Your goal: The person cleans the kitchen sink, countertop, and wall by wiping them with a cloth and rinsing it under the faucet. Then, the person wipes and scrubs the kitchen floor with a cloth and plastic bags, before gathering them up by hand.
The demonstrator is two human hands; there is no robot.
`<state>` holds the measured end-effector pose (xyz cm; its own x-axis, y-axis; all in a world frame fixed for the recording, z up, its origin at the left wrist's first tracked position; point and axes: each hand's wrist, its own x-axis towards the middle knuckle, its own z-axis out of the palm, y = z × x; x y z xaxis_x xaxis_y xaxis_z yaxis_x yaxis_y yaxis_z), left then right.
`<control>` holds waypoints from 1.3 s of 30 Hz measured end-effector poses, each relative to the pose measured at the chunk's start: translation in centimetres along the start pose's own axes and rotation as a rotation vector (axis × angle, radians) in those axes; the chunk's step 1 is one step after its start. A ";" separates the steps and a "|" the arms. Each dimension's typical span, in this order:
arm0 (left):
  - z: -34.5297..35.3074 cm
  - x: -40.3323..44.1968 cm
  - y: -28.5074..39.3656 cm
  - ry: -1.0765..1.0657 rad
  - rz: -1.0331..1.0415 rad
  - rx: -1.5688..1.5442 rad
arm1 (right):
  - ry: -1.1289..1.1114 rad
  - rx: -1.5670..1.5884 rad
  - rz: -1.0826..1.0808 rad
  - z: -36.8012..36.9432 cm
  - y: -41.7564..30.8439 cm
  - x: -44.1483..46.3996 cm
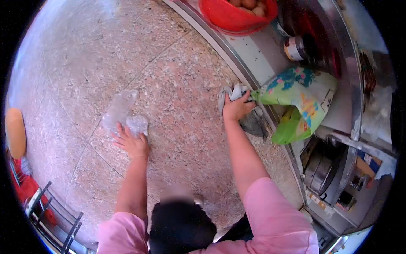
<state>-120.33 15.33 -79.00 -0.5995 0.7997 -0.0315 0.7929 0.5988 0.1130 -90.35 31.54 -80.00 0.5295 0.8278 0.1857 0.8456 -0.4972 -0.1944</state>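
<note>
Low over the speckled pink stone floor, my left hand [134,143] has its fingers spread at the near edge of a crumpled clear plastic bag [120,108]. The fingertips overlap the bag, and no grip on it shows. Farther right, my right hand [237,109] is closed around a grey cloth [227,94] by the metal edge of a low shelf. A darker grey piece of cloth [254,123] hangs out below that palm. Just beyond the fingers, a green floral plastic bag [302,99] spills over the shelf edge.
A red basin [239,21] with round brown items and a dark-lidded jar [295,48] stand on the shelf. Below it sits a metal pot [320,171]. At left are a long tan object [16,133] and a black rack [55,216].
</note>
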 end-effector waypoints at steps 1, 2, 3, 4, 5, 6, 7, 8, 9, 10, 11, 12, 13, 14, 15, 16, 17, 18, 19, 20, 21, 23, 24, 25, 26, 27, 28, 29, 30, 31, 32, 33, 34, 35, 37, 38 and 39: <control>-0.2 0.1 0.2 -0.009 -0.003 -0.009 | -0.019 0.016 0.019 0.5 -1.4 0.4; -0.5 0.3 0.4 -0.021 -0.005 -0.018 | -0.038 0.030 0.038 0.9 -2.6 0.7; -1.2 0.4 0.6 -0.025 0.020 -0.038 | -0.037 0.022 0.055 1.4 -3.2 0.8; -1.6 0.6 0.8 -0.046 0.010 -0.021 | -0.036 0.014 0.073 1.8 -3.5 1.0; -1.7 0.6 1.0 -0.071 -0.006 -0.004 | -0.037 0.004 0.085 2.2 -3.7 1.2; -1.7 0.7 1.1 -0.095 -0.027 0.011 | -0.044 -0.004 0.052 2.2 -4.1 1.3; -1.6 0.9 1.1 -0.111 -0.036 -0.002 | -0.052 -0.012 0.019 2.2 -4.2 1.3; -1.7 0.9 1.0 -0.133 -0.041 -0.009 | -0.065 -0.025 -0.007 2.2 -3.8 1.0; -1.7 0.6 0.9 -0.157 -0.040 -0.015 | -0.090 -0.040 -0.019 2.0 -3.6 0.8; -1.5 0.4 0.7 -0.143 -0.031 -0.012 | -0.112 -0.051 -0.031 2.0 -3.6 0.7; -1.1 0.3 0.5 -0.124 -0.021 -0.010 | -0.131 -0.058 -0.042 2.0 -3.7 0.7; -1.0 0.4 0.5 -0.102 -0.011 -0.007 | -0.201 -0.050 -0.141 1.6 -3.7 0.6; -1.3 0.4 0.7 -0.141 -0.033 0.014 | -0.271 -0.040 -0.241 0.6 -3.8 0.5; -1.7 0.6 1.0 -0.175 -0.054 0.030 | -0.334 -0.028 -0.342 -0.2 -4.2 0.6; -1.8 1.0 1.3 -0.205 -0.078 0.045 | -0.414 -0.020 -0.384 -0.4 -5.0 0.9; -1.9 1.1 1.4 -0.214 -0.079 0.046 | -0.396 -0.027 -0.355 -0.1 -6.0 1.0; -1.9 1.1 1.3 -0.224 -0.082 0.046 | -0.380 -0.033 -0.329 0.4 -7.3 1.1; -1.8 1.1 1.2 -0.236 -0.089 0.047 | -0.365 -0.041 -0.305 1.0 -8.2 1.2; -1.7 1.1 1.0 -0.226 -0.073 0.038 | -0.334 -0.006 -0.465 1.5 -8.8 1.6; -1.6 1.0 0.8 -0.218 -0.059 0.030 | -0.343 0.050 -0.547 2.2 -9.7 2.3; -1.5 0.8 0.5 -0.210 -0.048 0.024 | -0.355 0.108 -0.631 2.3 -11.8 3.3; -1.3 0.7 0.2 -0.169 -0.021 0.009 | -0.361 0.150 -0.732 3.0 -16.3 4.5; -1.0 0.8 0.2 -0.145 -0.007 0.001 | -0.344 0.179 -0.753 3.5 -18.6 5.0; -0.8 0.9 0.2 -0.129 -0.009 -0.004 | -0.330 0.208 -0.774 4.2 -21.1 5.4; -0.7 0.7 0.1 -0.118 -0.008 -0.008 | -0.319 0.234 -0.791 4.7 -23.2 5.5; -0.6 0.6 0.0 -0.107 -0.002 -0.009 | -0.306 0.257 -0.824 5.5 -25.2 5.7; -0.7 0.5 -0.1 -0.136 -0.008 -0.014 | -0.293 0.281 -0.857 6.3 -27.1 6.3; -0.9 0.5 -0.2 -0.161 -0.017 -0.021 | -0.277 0.307 -0.893 7.1 -29.2 6.8; -1.0 0.6 -0.1 -0.188 -0.028 -0.031 | -0.274 0.336 -0.950 7.9 -30.9 7.5; -1.1 0.6 0.0 -0.240 -0.055 -0.031 | -0.273 0.363 -1.009 8.6 -32.3 8.3; -1.3 0.7 0.1 -0.294 -0.081 -0.033 | -0.272 0.389 -1.066 9.3 -33.6 9.1; -1.4 0.8 0.2 -0.348 -0.106 -0.035 | -0.306 0.377 -1.097 9.4 -35.0 9.7; -1.7 0.8 0.3 -0.347 -0.107 -0.057 | -0.340 0.364 -1.126 9.7 -36.3 10.3; -1.9 0.9 0.3 -0.344 -0.108 -0.076 | -0.374 0.388 -1.195 10.6 -37.5 11.2; -1.7 0.9 0.2 -0.286 -0.088 -0.099 | -0.486 0.224 -1.244 10.6 -40.2 12.2; -1.2 0.6 0.0 -0.233 -0.067 -0.104 | -0.534 0.115 -1.287 10.3 -41.5 12.4; -0.9 0.4 -0.1 -0.185 -0.046 -0.108 | -0.616 0.192 -1.376 10.9 -42.8 12.7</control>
<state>-120.72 15.54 -78.16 -0.5965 0.7721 -0.2192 0.7433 0.6344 0.2122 -120.51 66.17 -79.86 -0.7909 0.6056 -0.0877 0.5955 0.7287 -0.3381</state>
